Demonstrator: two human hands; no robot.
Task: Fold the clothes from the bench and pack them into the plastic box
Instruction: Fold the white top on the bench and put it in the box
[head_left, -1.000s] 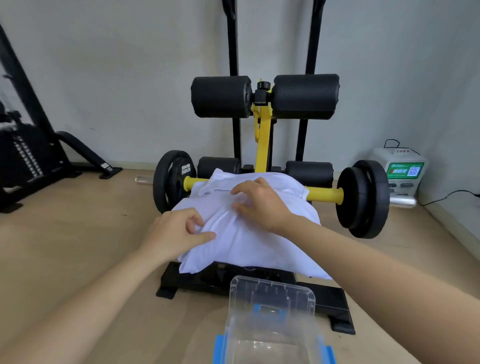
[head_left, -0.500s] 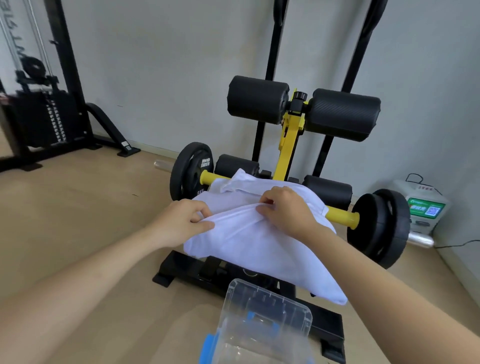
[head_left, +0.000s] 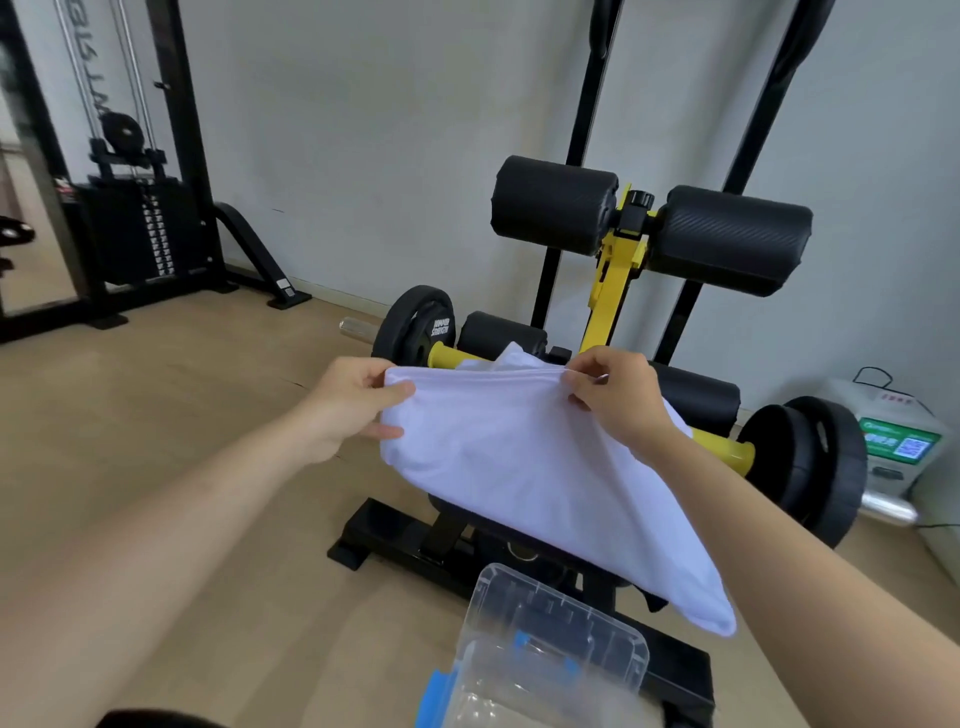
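- Holding the white garment (head_left: 519, 467) up by its top edge, I have both hands closed on cloth. The left hand (head_left: 358, 400) pinches the left corner between thumb and fingers, and the right hand (head_left: 618, 405) pinches the hem at the other end.
- The held edge runs straight across from hand to hand, above the bench (head_left: 395, 535). The rest of the cloth slopes down and toward me on the right, so its long axis goes from the left hand to the low corner beside my right forearm.
- The plastic box (head_left: 550, 639) sits on the floor, below both hands and nearer to me, between my forearms. The hanging corner is just beside the box's far right corner. I judge that the fold has to come first, and that the right side is nearer the box.
- The weight plate (head_left: 415, 327) carries two lines of white lettering that are too small for me to read with certainty.
- The white device (head_left: 898, 447) by the wall shows a green screen with a QR code.
- I cannot make out the vertical letters on the cable machine (head_left: 98, 98).
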